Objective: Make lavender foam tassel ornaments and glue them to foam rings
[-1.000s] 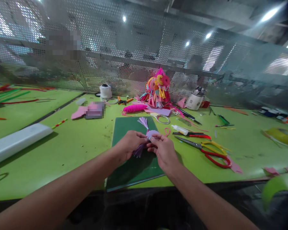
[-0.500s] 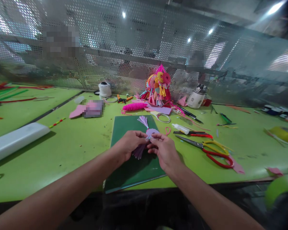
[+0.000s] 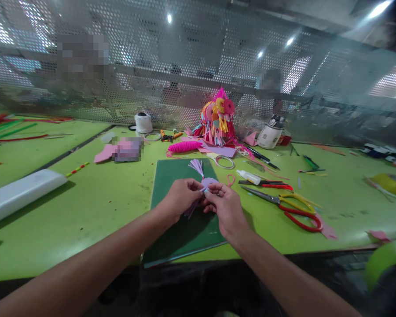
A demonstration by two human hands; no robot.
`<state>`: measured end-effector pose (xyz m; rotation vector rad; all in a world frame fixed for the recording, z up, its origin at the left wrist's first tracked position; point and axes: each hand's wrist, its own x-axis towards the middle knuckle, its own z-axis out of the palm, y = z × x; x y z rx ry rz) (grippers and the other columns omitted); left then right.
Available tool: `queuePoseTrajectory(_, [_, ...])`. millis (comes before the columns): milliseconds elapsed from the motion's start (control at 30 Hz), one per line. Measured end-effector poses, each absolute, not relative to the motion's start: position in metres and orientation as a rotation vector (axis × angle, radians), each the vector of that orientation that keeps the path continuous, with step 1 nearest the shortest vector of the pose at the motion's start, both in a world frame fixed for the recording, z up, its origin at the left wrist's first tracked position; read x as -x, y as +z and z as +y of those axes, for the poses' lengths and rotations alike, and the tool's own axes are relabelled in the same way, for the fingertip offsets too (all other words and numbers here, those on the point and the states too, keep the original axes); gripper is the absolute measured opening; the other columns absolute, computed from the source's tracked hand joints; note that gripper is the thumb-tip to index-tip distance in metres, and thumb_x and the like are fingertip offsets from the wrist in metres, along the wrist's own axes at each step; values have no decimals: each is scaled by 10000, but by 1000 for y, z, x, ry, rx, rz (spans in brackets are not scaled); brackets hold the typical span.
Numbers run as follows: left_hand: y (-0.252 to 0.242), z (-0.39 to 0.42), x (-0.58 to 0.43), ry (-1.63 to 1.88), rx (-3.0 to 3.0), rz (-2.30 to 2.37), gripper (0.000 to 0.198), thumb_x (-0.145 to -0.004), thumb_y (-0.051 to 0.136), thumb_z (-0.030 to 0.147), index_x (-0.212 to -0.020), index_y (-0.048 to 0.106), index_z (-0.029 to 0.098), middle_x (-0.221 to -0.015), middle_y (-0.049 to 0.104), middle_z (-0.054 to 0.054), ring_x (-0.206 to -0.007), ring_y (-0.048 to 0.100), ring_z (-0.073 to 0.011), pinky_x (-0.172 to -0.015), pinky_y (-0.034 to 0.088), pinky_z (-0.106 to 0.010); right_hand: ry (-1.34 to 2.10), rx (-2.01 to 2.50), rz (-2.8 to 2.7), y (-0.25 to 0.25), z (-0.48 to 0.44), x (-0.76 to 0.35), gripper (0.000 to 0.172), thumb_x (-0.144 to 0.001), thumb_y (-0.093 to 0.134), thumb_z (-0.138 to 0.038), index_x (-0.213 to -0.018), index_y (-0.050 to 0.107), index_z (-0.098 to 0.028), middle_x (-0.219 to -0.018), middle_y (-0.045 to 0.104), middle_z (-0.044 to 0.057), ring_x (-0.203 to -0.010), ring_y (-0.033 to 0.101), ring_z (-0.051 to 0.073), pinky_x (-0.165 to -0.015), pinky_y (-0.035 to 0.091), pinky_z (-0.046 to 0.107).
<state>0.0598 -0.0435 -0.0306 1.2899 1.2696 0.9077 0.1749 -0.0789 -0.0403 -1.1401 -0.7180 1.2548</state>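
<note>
Both hands meet over a dark green board (image 3: 181,233) and pinch a lilac paper piece with fringed tassels. My left hand (image 3: 185,198) grips its left edge between thumb and fingers. From the other side my right hand (image 3: 226,204) closes thumb and fingers on the same lilac paper tassel piece (image 3: 210,181). One fringed tassel (image 3: 196,166) points away from me across the board; another fringe hangs under the hands, partly hidden. Just right of the board lie a pink loop (image 3: 230,180) and a white glue bottle (image 3: 248,177).
Large scissors (image 3: 280,200) with red and yellow handles lie to the right, over pink paper. Behind the board stand a colourful fringed paper ornament (image 3: 219,116), a magenta yarn bundle (image 3: 185,147) and a white bottle (image 3: 270,133). A long white bar (image 3: 23,193) lies left. A perforated screen (image 3: 135,57) rises behind.
My fingers shift slightly on the lilac paper, and the fringe below the hands is more covered now. The things on the table have not moved.
</note>
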Motion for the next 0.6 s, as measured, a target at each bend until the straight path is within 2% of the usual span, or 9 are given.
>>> queuePoseTrajectory(200, [-30,-46,-60,911,-1346,1309,52,-656,651,116,-702,635,135,-545,614,20,-476,543,-103,-475,442,-216,1240,1125,-900,-39,-83,-181,267,-599,723,-214,-825,603,-138,-692,626,-9,-572,612,121,-429,486,206])
queuePoseTrajectory(300, [-26,-46,-59,846,-1305,1303,40,-679,642,125,-717,634,137,-522,623,11,-449,533,-100,-464,435,-213,1174,1153,-1064,-38,-88,-193,235,-672,689,-254,-865,628,-135,-735,655,27,-605,636,152,-451,496,236])
queuePoseTrajectory(367, [-24,-45,-56,776,-1247,1268,57,-682,623,102,-723,632,140,-527,641,-1,-452,547,-101,-477,441,-212,966,1231,-1254,-38,-88,-204,167,-745,634,-256,-863,645,-137,-746,663,47,-611,632,159,-470,492,251])
queuePoseTrajectory(433, [-23,-42,-52,703,-1190,1219,84,-668,610,78,-718,628,143,-535,658,-14,-471,575,-110,-492,449,-213,661,1248,-1521,-37,-83,-215,128,-797,582,-203,-888,656,-151,-821,664,64,-698,628,169,-553,511,274])
queuePoseTrajectory(533, [-22,-36,-47,642,-1132,1162,92,-643,611,78,-705,624,145,-531,666,-21,-487,603,-123,-498,451,-212,289,1073,-2000,-35,-71,-227,210,-836,517,-101,-982,649,-175,-972,630,85,-925,584,198,-776,508,339])
queuePoseTrajectory(600, [-20,-33,-44,620,-1111,1132,87,-627,624,87,-695,622,142,-524,665,-23,-487,612,-129,-500,456,-215,156,943,-2238,-33,-62,-231,241,-857,491,-82,-1030,631,-173,-1019,599,102,-992,545,210,-853,478,371])
